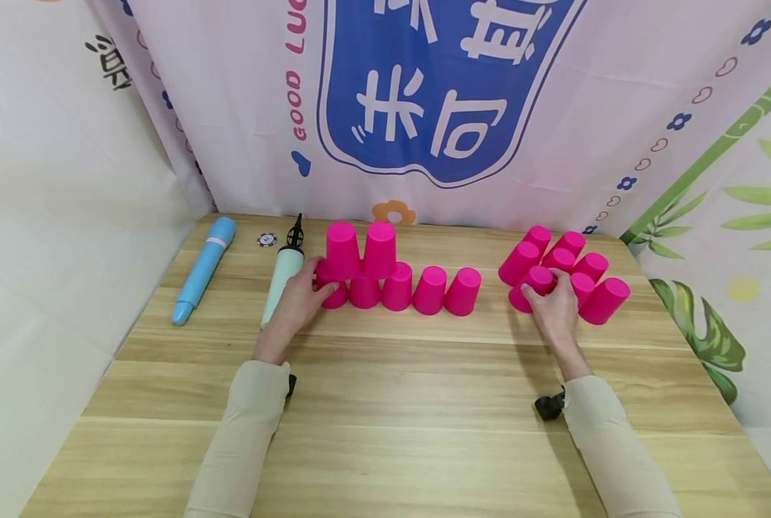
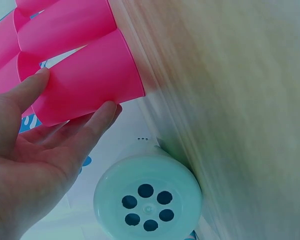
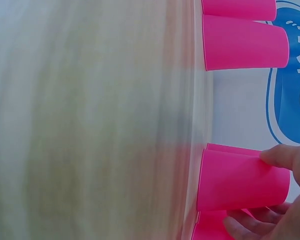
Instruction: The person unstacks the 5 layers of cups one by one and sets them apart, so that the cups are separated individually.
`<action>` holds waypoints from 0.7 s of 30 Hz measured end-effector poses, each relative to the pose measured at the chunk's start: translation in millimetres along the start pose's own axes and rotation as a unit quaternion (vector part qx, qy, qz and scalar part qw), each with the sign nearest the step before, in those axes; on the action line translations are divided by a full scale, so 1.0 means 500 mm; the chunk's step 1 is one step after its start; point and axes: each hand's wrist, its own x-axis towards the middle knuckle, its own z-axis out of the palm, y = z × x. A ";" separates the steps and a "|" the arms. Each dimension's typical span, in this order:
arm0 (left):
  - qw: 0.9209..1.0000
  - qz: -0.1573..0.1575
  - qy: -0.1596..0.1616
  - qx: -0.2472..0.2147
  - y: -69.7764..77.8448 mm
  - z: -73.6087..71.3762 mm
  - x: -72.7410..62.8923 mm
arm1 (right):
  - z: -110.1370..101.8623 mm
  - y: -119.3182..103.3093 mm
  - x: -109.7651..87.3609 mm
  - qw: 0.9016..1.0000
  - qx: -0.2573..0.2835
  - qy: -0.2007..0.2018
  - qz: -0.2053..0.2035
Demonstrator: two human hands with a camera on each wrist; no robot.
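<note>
Several upside-down pink cups stand in a row at the table's back, with two more pink cups upside down on top at the row's left end. My left hand holds the leftmost bottom cup, thumb on one side and fingers on the other, as the left wrist view also shows on that cup. On the right, my right hand grips an upside-down pink cup at the front of a cluster. Its thumb and fingers lie on opposite sides of the cup.
More upside-down pink cups cluster around the right hand. Left of the row lie a pale green hand pump with a black nozzle, a blue tube-shaped object and a small round chip. A printed cloth hangs behind the wooden table.
</note>
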 end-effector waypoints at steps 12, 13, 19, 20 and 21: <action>1.000 0.003 0.000 0.002 -0.002 0.002 -0.001 | -0.014 -0.024 -0.017 1.000 -0.017 0.012 -0.013; 1.000 0.002 0.000 0.002 -0.002 0.001 -0.001 | -0.018 -0.033 -0.021 1.000 -0.021 0.016 -0.016; 1.000 -0.002 -0.001 0.002 -0.003 0.000 0.000 | -0.039 -0.123 -0.043 0.998 0.004 0.023 -0.053; 1.000 -0.002 0.000 0.002 -0.003 0.000 0.000 | -0.038 -0.141 -0.047 0.997 0.020 0.021 -0.070; 1.000 -0.001 -0.001 0.001 -0.003 0.000 0.001 | -0.035 -0.158 -0.052 0.995 0.040 0.019 -0.090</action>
